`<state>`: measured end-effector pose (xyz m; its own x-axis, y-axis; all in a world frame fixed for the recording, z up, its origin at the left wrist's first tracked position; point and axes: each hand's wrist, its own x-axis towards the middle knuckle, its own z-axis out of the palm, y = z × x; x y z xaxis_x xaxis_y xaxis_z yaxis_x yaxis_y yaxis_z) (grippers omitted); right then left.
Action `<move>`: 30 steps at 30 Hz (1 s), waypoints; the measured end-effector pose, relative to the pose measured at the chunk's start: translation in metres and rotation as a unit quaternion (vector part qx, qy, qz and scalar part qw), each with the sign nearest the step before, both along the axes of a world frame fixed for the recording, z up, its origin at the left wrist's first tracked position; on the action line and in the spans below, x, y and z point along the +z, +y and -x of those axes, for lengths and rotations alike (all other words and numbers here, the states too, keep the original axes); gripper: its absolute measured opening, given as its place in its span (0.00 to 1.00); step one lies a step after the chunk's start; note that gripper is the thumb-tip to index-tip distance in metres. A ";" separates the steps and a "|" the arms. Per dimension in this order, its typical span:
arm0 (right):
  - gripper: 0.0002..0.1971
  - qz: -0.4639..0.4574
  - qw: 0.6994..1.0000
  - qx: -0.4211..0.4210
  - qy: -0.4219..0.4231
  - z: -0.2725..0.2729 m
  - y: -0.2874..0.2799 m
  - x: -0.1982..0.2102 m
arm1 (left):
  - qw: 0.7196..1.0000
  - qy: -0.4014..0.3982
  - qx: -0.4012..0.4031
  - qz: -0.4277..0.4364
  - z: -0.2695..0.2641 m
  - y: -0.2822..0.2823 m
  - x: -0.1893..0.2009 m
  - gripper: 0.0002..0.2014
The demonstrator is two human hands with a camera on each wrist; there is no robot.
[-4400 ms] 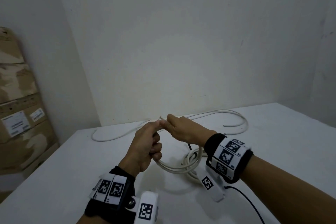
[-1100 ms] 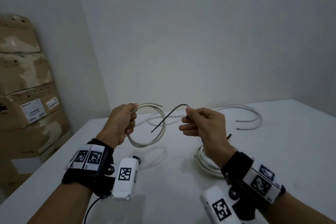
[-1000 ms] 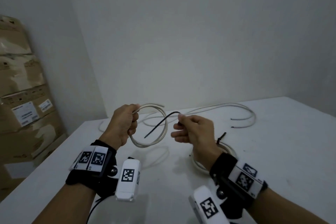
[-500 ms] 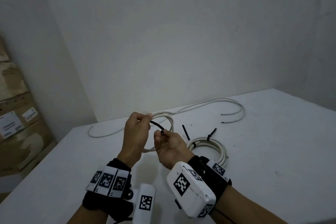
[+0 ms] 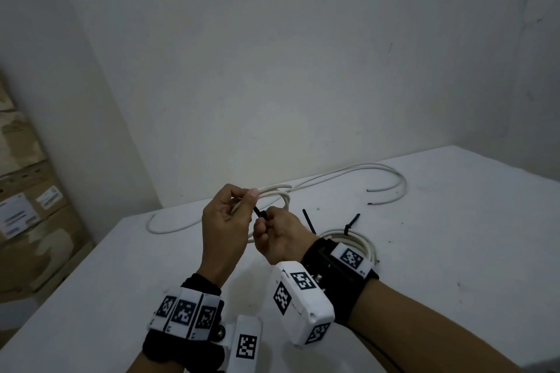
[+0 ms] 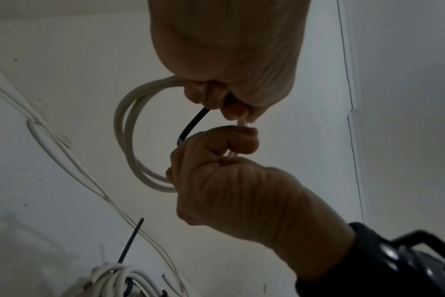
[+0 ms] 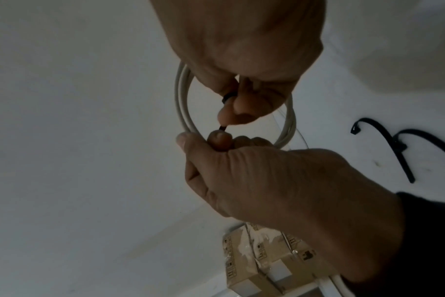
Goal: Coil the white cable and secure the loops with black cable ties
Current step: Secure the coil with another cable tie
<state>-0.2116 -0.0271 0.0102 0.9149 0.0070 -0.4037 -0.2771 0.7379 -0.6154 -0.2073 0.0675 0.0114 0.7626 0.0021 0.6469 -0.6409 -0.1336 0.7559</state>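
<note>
A small loop of white cable (image 5: 285, 197) is held up above the white table (image 5: 454, 251). My left hand (image 5: 242, 201) grips the loop at its top, where two turns lie together (image 6: 122, 124). A black cable tie (image 5: 260, 213) runs between my two hands beside the loop. My right hand (image 5: 264, 222), just right of the left, pinches the tie; the right wrist view shows its head (image 7: 226, 98) between the fingertips. The tie's strap (image 6: 191, 126) passes from one fist to the other. My fingers hide how the tie wraps round the cable.
A second white coil (image 5: 362, 244) bound by black ties (image 5: 351, 222) lies on the table behind my right wrist. The cable's loose length (image 5: 378, 168) curves along the back wall. Cardboard boxes (image 5: 27, 206) are stacked beyond the table's left edge.
The hands have come together: the right hand brought the black tie from out at the right up to the loop in the left hand. In the last half second they hardly moved.
</note>
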 end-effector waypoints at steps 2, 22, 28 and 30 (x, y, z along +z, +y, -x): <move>0.12 0.024 1.000 0.002 0.006 -0.003 0.001 0.000 | 1.000 -0.004 -0.006 -0.001 0.001 0.000 0.000 0.08; 0.12 0.190 0.973 0.064 -0.113 0.019 -0.009 0.003 | 0.994 0.109 0.012 0.008 -0.026 0.006 0.000 0.08; 0.10 0.276 0.944 0.007 -0.180 0.032 -0.006 0.000 | 0.985 0.164 -0.008 0.056 -0.027 0.009 -0.003 0.08; 0.06 0.292 0.937 -0.025 -0.192 0.033 -0.003 -0.004 | 0.982 0.176 -0.007 0.068 -0.028 0.008 -0.007 0.08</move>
<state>-0.2451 -0.0302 0.0064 0.9867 -0.1591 0.0337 0.0734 0.2507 -0.9653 -0.1795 0.0756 0.0045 0.9393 0.0582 0.3380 -0.3381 -0.0080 0.9411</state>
